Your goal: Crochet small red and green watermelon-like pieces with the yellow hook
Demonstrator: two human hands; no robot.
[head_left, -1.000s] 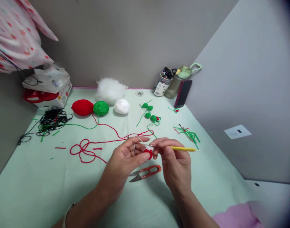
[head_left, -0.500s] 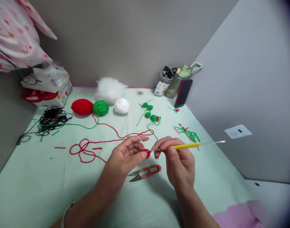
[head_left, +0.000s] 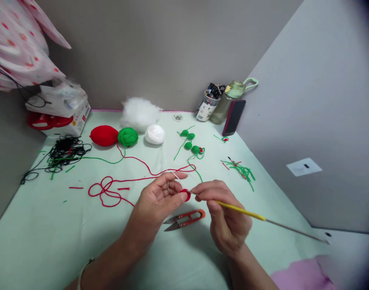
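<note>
Left fingers (head_left: 174, 201) pinch a red crochet piece (head_left: 187, 196); right fingers (head_left: 213, 192) hold a yellow hook (head_left: 241, 210), tip at the piece. Scissors (head_left: 182, 224) on counter (head_left: 106, 235), near both hands.

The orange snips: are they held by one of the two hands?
No, the orange snips lie on the table, while the left hand holds a red piece and the right hand a yellow-handled hook.

The left hand (head_left: 156, 199) hides part of the red crocheted piece (head_left: 187, 195), its stitches too small to tell, and the right hand (head_left: 231, 219) covers a stretch of the yellow-handled hook (head_left: 243, 210). The view's left and top edges cut off the spotted cloth (head_left: 18, 44)
</note>
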